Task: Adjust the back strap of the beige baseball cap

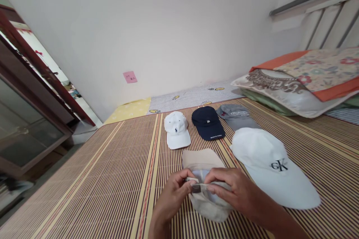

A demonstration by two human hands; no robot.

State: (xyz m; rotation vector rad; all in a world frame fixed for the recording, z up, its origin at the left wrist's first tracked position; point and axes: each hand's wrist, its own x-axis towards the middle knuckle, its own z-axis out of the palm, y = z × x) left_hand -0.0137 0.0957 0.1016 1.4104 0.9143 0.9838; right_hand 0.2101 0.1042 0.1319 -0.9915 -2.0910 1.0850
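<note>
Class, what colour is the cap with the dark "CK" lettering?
The cap is white; it shows best in the head view.

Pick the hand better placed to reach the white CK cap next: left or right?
Probably the right hand: it is nearer the white CK cap, which lies on that side. The left hand is farther across. Both hold the beige cap.

1. Beige cap (211, 211): its lining looks pale blue-grey, though the view inside is poor.
2. Small white cap (178, 139): dark emblem.
3. Navy cap (206, 119): white marks.
4. Grey cap (238, 120): pale lettering.
5. Large white cap (258, 145): black letters.
6. Mat (112, 171): tan-and-dark stripes, yellow bands, red lines.
7. Note (130, 77): pink.
</note>
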